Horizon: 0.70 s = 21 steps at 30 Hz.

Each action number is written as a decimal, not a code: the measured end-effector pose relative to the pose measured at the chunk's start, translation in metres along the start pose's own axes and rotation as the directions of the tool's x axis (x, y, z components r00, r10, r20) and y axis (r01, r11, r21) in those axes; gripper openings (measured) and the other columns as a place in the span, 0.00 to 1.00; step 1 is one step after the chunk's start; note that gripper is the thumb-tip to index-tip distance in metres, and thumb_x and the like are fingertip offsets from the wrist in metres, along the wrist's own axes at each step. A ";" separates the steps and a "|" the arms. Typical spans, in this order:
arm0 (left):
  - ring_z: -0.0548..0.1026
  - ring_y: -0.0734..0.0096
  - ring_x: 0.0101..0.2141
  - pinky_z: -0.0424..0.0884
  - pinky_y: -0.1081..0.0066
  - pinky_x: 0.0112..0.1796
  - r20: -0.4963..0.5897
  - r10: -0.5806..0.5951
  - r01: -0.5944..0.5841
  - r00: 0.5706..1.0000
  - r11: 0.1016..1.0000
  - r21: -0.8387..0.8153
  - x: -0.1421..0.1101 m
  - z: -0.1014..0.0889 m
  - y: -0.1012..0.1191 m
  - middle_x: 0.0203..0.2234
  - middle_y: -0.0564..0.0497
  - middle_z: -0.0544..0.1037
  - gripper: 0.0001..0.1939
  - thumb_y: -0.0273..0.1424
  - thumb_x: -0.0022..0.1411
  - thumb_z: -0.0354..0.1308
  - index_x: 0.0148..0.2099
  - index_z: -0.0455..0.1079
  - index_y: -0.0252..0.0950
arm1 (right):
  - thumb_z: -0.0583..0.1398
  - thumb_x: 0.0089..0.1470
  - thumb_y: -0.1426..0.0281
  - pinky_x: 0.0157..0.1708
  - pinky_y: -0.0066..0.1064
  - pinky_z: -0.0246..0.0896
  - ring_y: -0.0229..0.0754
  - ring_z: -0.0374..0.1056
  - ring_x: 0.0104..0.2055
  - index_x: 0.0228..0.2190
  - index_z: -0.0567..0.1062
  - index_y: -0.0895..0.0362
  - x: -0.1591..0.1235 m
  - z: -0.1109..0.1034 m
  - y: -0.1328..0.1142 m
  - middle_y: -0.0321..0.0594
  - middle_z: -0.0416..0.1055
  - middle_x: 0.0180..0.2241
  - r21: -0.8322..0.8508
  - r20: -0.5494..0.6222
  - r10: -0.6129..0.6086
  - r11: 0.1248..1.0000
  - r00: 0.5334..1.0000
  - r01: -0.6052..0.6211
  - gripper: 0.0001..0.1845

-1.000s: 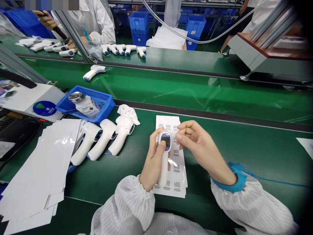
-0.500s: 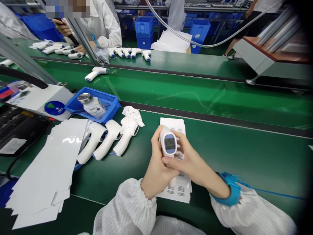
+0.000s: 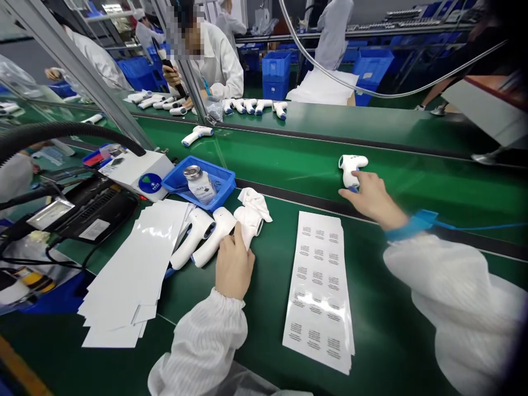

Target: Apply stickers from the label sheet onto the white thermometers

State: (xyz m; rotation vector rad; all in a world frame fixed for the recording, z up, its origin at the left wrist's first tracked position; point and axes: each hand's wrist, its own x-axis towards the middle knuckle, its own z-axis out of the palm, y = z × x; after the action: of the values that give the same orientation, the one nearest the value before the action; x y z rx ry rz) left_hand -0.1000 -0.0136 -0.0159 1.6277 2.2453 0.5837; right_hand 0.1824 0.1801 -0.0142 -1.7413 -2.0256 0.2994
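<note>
My left hand is closed around the handle of a white infrared thermometer at the end of a short row. A crumpled white cloth drapes over that thermometer's head. Its handle is partly hidden by my fingers. My right hand, with a blue wrist strap, reaches over the green conveyor belt. Its fingers are spread beside the handle of another white thermometer lying there. Two more thermometers, one nearer and one farther left, lie beside my left hand.
A sheet of printed labels lies before me. To the left are a stack of white sheets and a blue tray holding a metal-capped bottle. A metal post stands near a co-worker across the belt.
Both hands were around one thermometer above the label sheet. Now a thermometer lies on the belt by my right hand, and my left hand has moved left onto the cloth-draped one. The view has shifted.
</note>
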 end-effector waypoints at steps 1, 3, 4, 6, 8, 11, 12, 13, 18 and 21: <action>0.72 0.58 0.38 0.70 0.57 0.40 0.067 -0.041 0.050 0.997 0.990 -0.133 -0.002 -0.003 0.001 0.38 0.44 0.68 0.33 0.24 0.61 0.50 0.67 0.46 0.32 | 0.61 0.51 0.63 0.53 0.59 0.57 0.68 0.59 0.57 0.51 0.69 0.64 -0.009 0.001 -0.011 0.62 0.64 0.52 0.056 0.030 -0.021 0.998 0.999 0.019 0.28; 0.70 0.68 0.29 0.70 0.63 0.35 0.258 -0.089 0.204 0.962 0.863 -0.462 -0.008 -0.013 0.008 0.36 0.49 0.69 0.35 0.29 0.64 0.49 0.69 0.37 0.37 | 0.61 0.52 0.60 0.54 0.54 0.60 0.61 0.60 0.58 0.51 0.70 0.58 -0.033 0.001 -0.039 0.55 0.64 0.54 0.266 0.124 -0.098 0.962 0.987 0.062 0.26; 0.68 0.71 0.26 0.70 0.65 0.33 0.338 -0.077 0.276 0.938 0.757 -0.592 -0.012 -0.018 0.012 0.34 0.51 0.69 0.36 0.30 0.65 0.48 0.69 0.33 0.40 | 0.60 0.54 0.58 0.54 0.51 0.62 0.58 0.62 0.57 0.51 0.70 0.55 -0.046 -0.001 -0.053 0.52 0.64 0.55 0.398 0.188 -0.138 0.916 0.972 0.053 0.25; 0.65 0.75 0.24 0.69 0.68 0.31 0.399 -0.005 0.323 0.917 0.599 -0.733 -0.024 -0.026 0.024 0.33 0.54 0.68 0.40 0.29 0.66 0.48 0.69 0.26 0.47 | 0.58 0.56 0.55 0.51 0.47 0.67 0.53 0.67 0.54 0.51 0.70 0.50 -0.070 -0.008 -0.081 0.46 0.67 0.54 0.610 0.349 -0.178 0.789 0.920 -0.079 0.23; 0.66 0.76 0.26 0.70 0.68 0.34 0.394 0.082 0.293 0.915 0.535 -0.792 -0.036 -0.029 0.037 0.35 0.54 0.68 0.44 0.27 0.65 0.50 0.69 0.23 0.54 | 0.54 0.60 0.54 0.47 0.44 0.70 0.49 0.71 0.50 0.53 0.69 0.47 -0.088 -0.017 -0.101 0.42 0.70 0.53 0.713 0.487 -0.216 0.658 0.846 -0.243 0.22; 0.70 0.73 0.32 0.72 0.65 0.40 0.430 0.181 0.294 0.884 0.500 -0.814 -0.048 -0.026 0.057 0.41 0.53 0.69 0.47 0.26 0.65 0.53 0.68 0.21 0.59 | 0.52 0.62 0.54 0.44 0.39 0.73 0.45 0.73 0.48 0.57 0.65 0.43 -0.107 -0.029 -0.114 0.39 0.70 0.54 0.776 0.512 -0.264 0.551 0.818 -0.307 0.23; 0.71 0.72 0.33 0.73 0.64 0.40 0.447 0.189 0.311 0.875 0.489 -0.815 -0.049 -0.023 0.064 0.42 0.52 0.69 0.48 0.27 0.65 0.54 0.68 0.20 0.59 | 0.52 0.62 0.54 0.43 0.38 0.73 0.45 0.72 0.48 0.58 0.64 0.42 -0.112 -0.032 -0.114 0.38 0.69 0.55 0.782 0.498 -0.272 0.550 0.823 -0.292 0.24; 0.71 0.72 0.31 0.74 0.63 0.39 0.461 0.191 0.329 0.867 0.477 -0.815 -0.050 -0.019 0.070 0.42 0.51 0.70 0.49 0.28 0.65 0.54 0.68 0.19 0.58 | 0.53 0.62 0.54 0.43 0.37 0.73 0.46 0.71 0.50 0.59 0.63 0.42 -0.117 -0.034 -0.112 0.37 0.68 0.56 0.782 0.488 -0.276 0.560 0.828 -0.274 0.25; 0.72 0.73 0.28 0.75 0.67 0.29 0.485 0.201 0.373 0.851 0.417 -0.829 -0.053 0.012 0.091 0.50 0.46 0.69 0.43 0.38 0.65 0.55 0.70 0.28 0.58 | 0.51 0.63 0.55 0.51 0.39 0.66 0.46 0.68 0.53 0.54 0.70 0.45 -0.141 -0.035 -0.087 0.38 0.70 0.53 0.726 0.438 -0.163 0.644 0.884 -0.241 0.21; 0.72 0.75 0.28 0.72 0.73 0.23 0.505 0.197 0.402 0.841 0.398 -0.825 -0.057 0.030 0.095 0.60 0.46 0.61 0.37 0.40 0.66 0.54 0.69 0.37 0.59 | 0.54 0.62 0.57 0.46 0.37 0.66 0.44 0.70 0.46 0.44 0.75 0.48 -0.154 -0.034 -0.072 0.38 0.73 0.45 0.712 0.340 0.010 0.650 0.940 -0.264 0.15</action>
State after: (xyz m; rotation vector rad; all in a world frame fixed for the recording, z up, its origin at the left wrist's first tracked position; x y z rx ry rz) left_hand 0.0103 -0.0372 0.0049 0.8379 1.1368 0.9537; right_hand 0.1509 0.0124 0.0171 -1.3336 -1.5600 1.3382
